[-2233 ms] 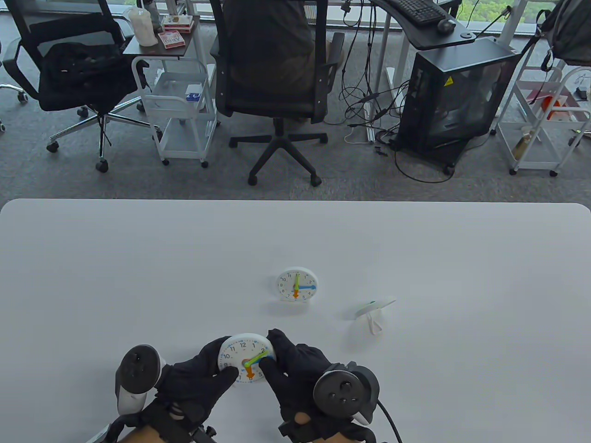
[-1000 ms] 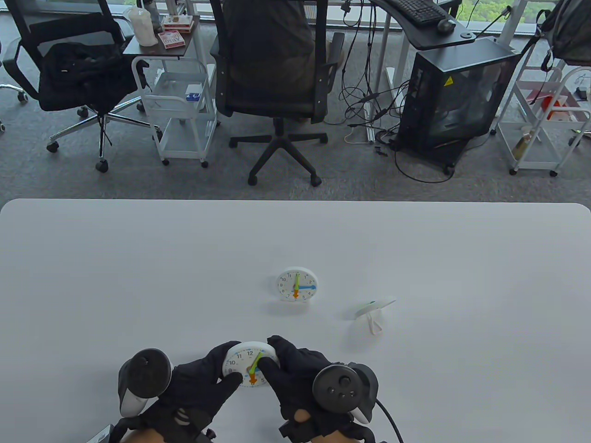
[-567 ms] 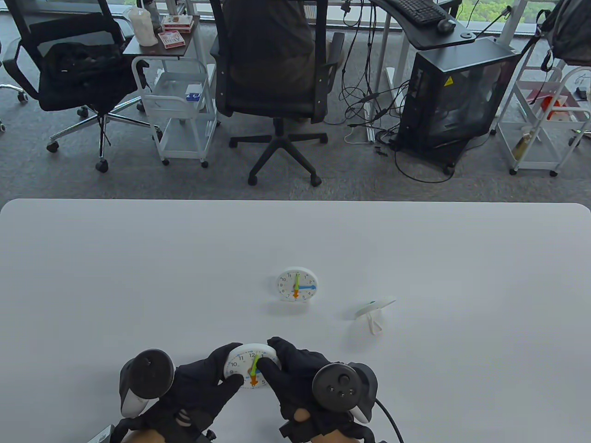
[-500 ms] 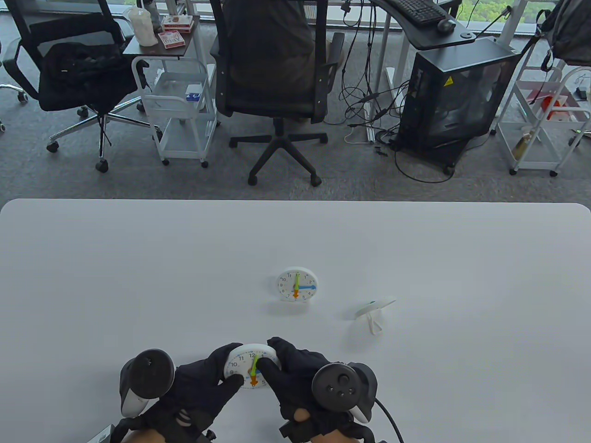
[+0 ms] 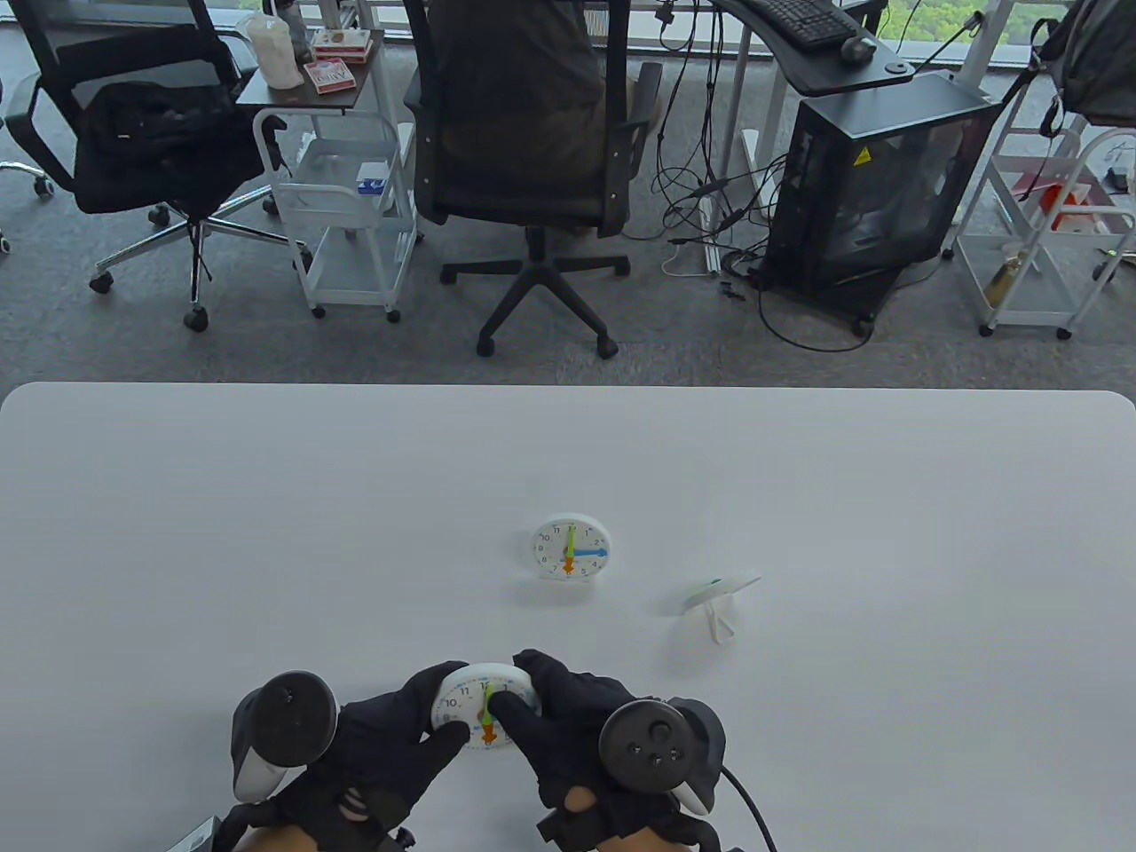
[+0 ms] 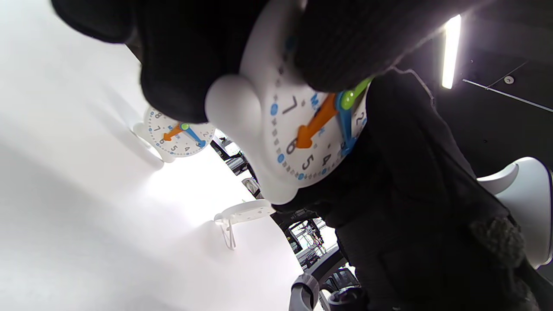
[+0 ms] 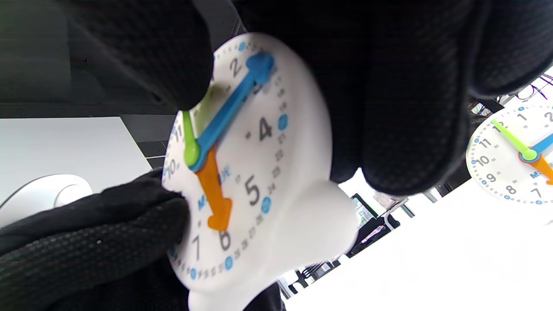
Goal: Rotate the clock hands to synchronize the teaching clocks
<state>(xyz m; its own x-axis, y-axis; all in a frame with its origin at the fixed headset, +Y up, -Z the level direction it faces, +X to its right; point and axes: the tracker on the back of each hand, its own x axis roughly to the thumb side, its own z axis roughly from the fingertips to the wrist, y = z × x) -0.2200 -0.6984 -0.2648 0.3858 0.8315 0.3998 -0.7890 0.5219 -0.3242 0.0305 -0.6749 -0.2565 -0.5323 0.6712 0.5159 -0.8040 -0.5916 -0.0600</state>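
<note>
I hold a white teaching clock (image 5: pixel 475 721) just above the table's near edge. My left hand (image 5: pixel 454 698) grips its left rim, thumb on the face. My right hand (image 5: pixel 513 679) holds its right rim, and the thumb presses on the green hand near 12. In the right wrist view this clock (image 7: pixel 259 181) shows orange at 6 and blue near 3. A second clock (image 5: pixel 571 550) stands mid-table with green at 12, blue at 3 and orange at 6; it also shows in the left wrist view (image 6: pixel 177 138). A third clock (image 5: pixel 721 590) stands to its right, face turned away.
The white table (image 5: pixel 266 532) reaches across the view. Beyond its far edge stand office chairs (image 5: pixel 524 133), white carts (image 5: pixel 342 213) and a black computer case (image 5: pixel 874 177).
The green hand of the held clock has turned anticlockwise from near 2 to about 12 under my right thumb. The clock and both hands have sunk slightly toward the near edge.
</note>
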